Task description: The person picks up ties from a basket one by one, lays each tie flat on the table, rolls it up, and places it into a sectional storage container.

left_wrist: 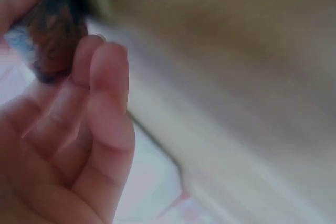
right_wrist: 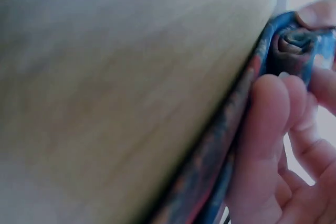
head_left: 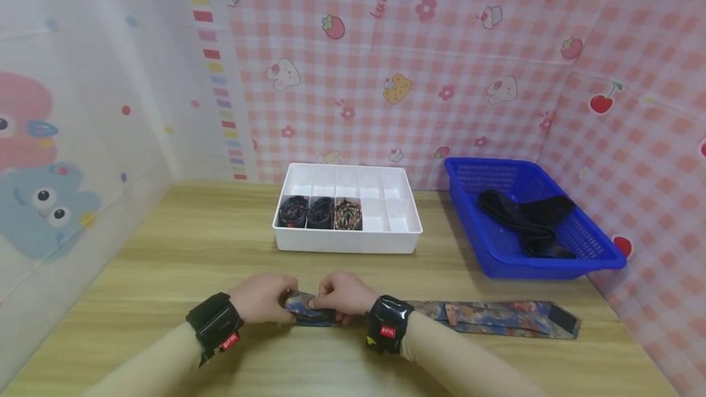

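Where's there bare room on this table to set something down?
The pale wooden table is bare left of the white rectangular plastic tray, plus a narrower strip between tray and blue-and-orange patterned fabric tie. It's crowded where the left hand and right hand grip the tie, and around the blue plastic basket.

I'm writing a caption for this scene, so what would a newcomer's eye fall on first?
Probably the bright blue basket at the right, with dark strips inside. Next, the white divided box at the table's back, three rolls in its near row. Nearer, the left hand and right hand hold a partly rolled, patterned tie that stretches rightward.
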Demonstrator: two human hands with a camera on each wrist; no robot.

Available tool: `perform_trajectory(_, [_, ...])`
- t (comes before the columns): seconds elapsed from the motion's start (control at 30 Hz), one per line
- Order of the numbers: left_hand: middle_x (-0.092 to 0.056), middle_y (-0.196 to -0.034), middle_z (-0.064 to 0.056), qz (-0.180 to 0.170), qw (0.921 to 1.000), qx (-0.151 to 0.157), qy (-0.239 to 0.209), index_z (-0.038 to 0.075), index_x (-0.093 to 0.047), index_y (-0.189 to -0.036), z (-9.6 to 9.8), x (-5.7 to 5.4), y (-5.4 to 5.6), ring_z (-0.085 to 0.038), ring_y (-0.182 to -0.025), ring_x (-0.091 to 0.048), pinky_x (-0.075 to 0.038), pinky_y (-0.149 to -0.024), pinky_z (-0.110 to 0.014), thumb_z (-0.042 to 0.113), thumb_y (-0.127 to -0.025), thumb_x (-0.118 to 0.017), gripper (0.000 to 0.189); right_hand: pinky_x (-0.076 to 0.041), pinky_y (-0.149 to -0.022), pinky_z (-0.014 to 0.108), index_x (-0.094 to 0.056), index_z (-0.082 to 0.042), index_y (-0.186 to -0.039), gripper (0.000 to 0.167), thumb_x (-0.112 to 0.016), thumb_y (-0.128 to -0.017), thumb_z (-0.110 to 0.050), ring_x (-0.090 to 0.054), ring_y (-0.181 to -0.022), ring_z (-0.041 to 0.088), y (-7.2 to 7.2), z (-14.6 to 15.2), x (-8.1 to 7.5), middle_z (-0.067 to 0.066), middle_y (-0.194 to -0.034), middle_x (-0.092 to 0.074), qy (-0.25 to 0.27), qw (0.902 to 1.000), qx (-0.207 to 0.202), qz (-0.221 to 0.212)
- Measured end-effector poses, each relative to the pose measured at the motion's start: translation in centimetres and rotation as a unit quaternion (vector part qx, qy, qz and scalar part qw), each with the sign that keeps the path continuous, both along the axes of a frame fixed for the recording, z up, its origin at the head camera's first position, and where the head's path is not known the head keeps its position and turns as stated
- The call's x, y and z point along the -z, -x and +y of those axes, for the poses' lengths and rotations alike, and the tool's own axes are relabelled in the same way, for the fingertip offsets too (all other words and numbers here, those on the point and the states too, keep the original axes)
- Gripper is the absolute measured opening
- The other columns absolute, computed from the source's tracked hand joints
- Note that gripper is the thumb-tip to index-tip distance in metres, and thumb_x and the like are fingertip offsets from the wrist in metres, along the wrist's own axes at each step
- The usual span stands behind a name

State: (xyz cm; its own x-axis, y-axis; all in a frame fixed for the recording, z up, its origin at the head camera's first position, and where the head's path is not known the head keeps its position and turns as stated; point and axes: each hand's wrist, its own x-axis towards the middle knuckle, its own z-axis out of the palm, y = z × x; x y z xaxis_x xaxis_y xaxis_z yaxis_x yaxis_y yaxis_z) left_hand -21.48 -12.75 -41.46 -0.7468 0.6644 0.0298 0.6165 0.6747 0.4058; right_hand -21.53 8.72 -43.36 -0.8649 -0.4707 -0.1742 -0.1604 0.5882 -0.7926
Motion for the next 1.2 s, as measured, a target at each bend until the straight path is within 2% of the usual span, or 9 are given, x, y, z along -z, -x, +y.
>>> perform_trajectory(0.1, [-0.052, -0.068, 0.010, 0.000, 0.9998, -0.005, -0.018, 0.016, -0.058, -0.081, 0.2, -1.1, 0.1, -0.007, -0.060, -0.046, -0.039, -0.054, -0.026, 0.018, -0.065, -0.079, 0.026, -0.045, -0.036, 0.025, -0.063, -0.010, -0.068, 0.023, -0.068, -0.085, -0.023, -0.048, -0.042, 0.010, -0.1, -0.2, -0.2, -0.001, -0.053, -0.050, 0.016, 0.9997, 0.003, -0.016])
perform_trajectory(0.23, [-0.049, -0.064, 0.011, 0.026, 0.9989, -0.002, -0.039, 0.016, -0.058, -0.081, 1.6, -2.0, 0.0, -0.006, -0.057, -0.044, -0.037, -0.051, -0.025, 0.016, -0.063, -0.077, 0.026, -0.045, -0.038, 0.026, -0.065, -0.005, -0.074, 0.033, -0.060, -0.085, -0.036, -0.048, -0.047, 0.012, 0.0, 0.0, -0.5, 0.001, -0.064, -0.055, 0.074, 0.9922, 0.017, -0.099])
perform_trajectory(0.33, [-0.047, -0.064, 0.012, 0.042, 0.9981, 0.010, -0.044, 0.016, -0.060, -0.082, 3.3, -1.9, -0.1, -0.005, -0.057, -0.043, -0.036, -0.050, -0.024, 0.019, -0.064, -0.079, 0.026, -0.043, -0.038, 0.026, -0.061, -0.007, -0.072, 0.045, -0.058, -0.085, -0.049, -0.045, -0.045, 0.012, 0.1, 0.8, -0.7, 0.002, -0.065, -0.055, 0.089, 0.9847, 0.025, -0.148])
perform_trajectory(0.4, [-0.049, -0.067, 0.012, 0.043, 0.9979, 0.019, -0.045, 0.014, -0.062, -0.083, 4.3, -1.6, -0.2, -0.005, -0.059, -0.044, -0.037, -0.052, -0.024, 0.021, -0.065, -0.080, 0.027, -0.042, -0.037, 0.025, -0.060, -0.010, -0.070, 0.044, -0.061, -0.085, -0.051, -0.043, -0.042, 0.011, 0.1, 1.4, -0.8, 0.002, -0.059, -0.052, 0.076, 0.9856, 0.024, -0.149])
perform_trajectory(0.7, [-0.046, -0.082, 0.005, 0.041, 0.9988, 0.023, -0.014, 0.013, -0.063, -0.089, 5.0, 0.7, -0.3, -0.010, -0.070, -0.045, -0.040, -0.060, -0.026, 0.027, -0.062, -0.086, 0.037, -0.041, -0.034, 0.024, -0.062, -0.011, -0.076, 0.029, -0.071, -0.083, -0.039, -0.045, -0.037, 0.011, 0.1, 3.9, -0.4, 0.000, -0.057, -0.052, -0.024, 0.9992, 0.014, -0.030])
perform_trajectory(0.83, [-0.048, -0.082, 0.005, 0.037, 0.9992, 0.016, -0.009, 0.014, -0.064, -0.093, 4.0, 1.3, -0.1, -0.010, -0.070, -0.047, -0.041, -0.061, -0.027, 0.029, -0.063, -0.085, 0.040, -0.039, -0.033, 0.024, -0.054, -0.014, -0.076, 0.030, -0.077, -0.080, -0.033, -0.044, -0.036, 0.010, 0.0, 4.1, -0.2, -0.004, -0.058, -0.049, -0.039, 0.9982, 0.022, 0.041])
perform_trajectory(1.0, [-0.055, -0.075, 0.010, 0.013, 0.9997, 0.008, -0.021, 0.017, -0.064, -0.094, 3.1, 1.6, -0.1, -0.007, -0.066, -0.049, -0.041, -0.057, -0.027, 0.031, -0.067, -0.083, 0.036, -0.034, -0.048, 0.022, -0.048, -0.016, -0.070, 0.035, -0.080, -0.077, -0.027, -0.043, -0.050, 0.006, -0.3, 3.1, -0.2, -0.010, -0.057, -0.046, -0.054, 0.9889, 0.011, 0.138])
perform_trajectory(1.07, [-0.056, -0.072, 0.012, 0.001, 0.9996, 0.003, -0.027, 0.018, -0.064, -0.096, 3.0, 1.7, -0.1, -0.005, -0.063, -0.049, -0.040, -0.055, -0.026, 0.035, -0.069, -0.083, 0.038, -0.034, -0.051, 0.022, -0.047, -0.015, -0.070, 0.036, -0.081, -0.077, -0.027, -0.044, -0.053, 0.006, -0.5, 2.7, -0.3, -0.011, -0.057, -0.047, -0.050, 0.9877, 0.012, 0.148])
perform_trajectory(1.2, [-0.055, -0.072, 0.012, -0.001, 0.9996, -0.003, -0.029, 0.017, -0.062, -0.098, 2.9, 1.7, -0.4, -0.005, -0.062, -0.049, -0.040, -0.054, -0.026, 0.040, -0.070, -0.083, 0.042, -0.038, -0.041, 0.022, -0.048, -0.014, -0.071, 0.034, -0.079, -0.078, -0.026, -0.051, -0.043, 0.007, -0.5, 2.4, -0.1, -0.007, -0.055, -0.050, -0.021, 0.9937, 0.015, 0.109])
